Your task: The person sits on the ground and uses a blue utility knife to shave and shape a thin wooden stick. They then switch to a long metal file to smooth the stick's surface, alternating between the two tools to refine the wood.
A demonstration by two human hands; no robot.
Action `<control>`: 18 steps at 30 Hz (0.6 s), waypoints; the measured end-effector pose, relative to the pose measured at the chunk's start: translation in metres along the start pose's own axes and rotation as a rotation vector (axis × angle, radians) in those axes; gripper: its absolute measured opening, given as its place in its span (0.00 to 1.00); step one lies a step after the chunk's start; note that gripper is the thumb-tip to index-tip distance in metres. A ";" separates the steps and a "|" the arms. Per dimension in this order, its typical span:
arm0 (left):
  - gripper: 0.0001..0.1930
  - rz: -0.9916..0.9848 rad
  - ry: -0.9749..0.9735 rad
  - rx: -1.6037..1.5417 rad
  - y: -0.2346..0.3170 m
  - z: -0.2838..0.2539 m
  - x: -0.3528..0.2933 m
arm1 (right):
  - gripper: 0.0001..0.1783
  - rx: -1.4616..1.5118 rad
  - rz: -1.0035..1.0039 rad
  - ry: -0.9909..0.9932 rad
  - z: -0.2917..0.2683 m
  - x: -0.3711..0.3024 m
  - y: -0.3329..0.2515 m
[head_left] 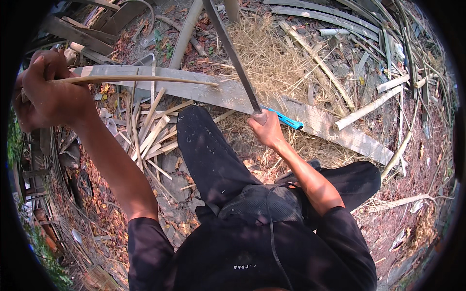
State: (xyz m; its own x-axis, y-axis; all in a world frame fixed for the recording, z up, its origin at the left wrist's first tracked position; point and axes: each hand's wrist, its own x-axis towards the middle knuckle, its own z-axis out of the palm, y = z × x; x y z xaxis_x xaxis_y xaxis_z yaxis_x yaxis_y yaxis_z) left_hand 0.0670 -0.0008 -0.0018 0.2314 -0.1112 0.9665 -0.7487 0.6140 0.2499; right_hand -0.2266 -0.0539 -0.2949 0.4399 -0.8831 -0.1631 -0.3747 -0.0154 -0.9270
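Raised at the far left, my left hand [51, 92] is closed around one end of a thin bamboo strip [145, 78]. The strip's other end reaches rightward over a grey wooden plank [223, 95]. My right hand [268, 130], near the middle, grips the handle of a machete [236, 56]. Its long dark blade points up and away, past the picture's top edge. Just beyond the right hand, a bright blue tool [286, 120], perhaps a cutter, lies on the plank. Blade and strip appear apart.
Several split bamboo pieces [154, 131] are piled left of my knee. Dry straw-like shavings [264, 58] cover the ground ahead. Round bamboo poles [369, 107] lie at the right, with long slats [325, 17] at the far right. Old boards [80, 36] are stacked at the upper left.
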 end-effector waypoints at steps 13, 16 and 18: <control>0.08 0.004 0.283 0.211 -0.009 -0.014 -0.005 | 0.15 -0.132 0.351 -0.237 0.023 -0.005 0.100; 0.07 -0.067 0.378 0.098 -0.003 -0.022 0.000 | 0.16 0.027 0.406 -0.209 0.013 0.001 0.053; 0.07 0.003 0.290 0.170 -0.018 -0.039 -0.001 | 0.12 0.233 0.296 -0.213 0.006 0.005 0.022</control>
State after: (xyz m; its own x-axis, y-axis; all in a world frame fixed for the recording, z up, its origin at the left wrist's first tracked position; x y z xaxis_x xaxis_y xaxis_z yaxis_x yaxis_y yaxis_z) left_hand 0.1047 0.0191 -0.0095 0.3781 0.1320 0.9163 -0.8370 0.4717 0.2774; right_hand -0.2276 -0.0559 -0.3180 0.5092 -0.7164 -0.4770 -0.3262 0.3522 -0.8772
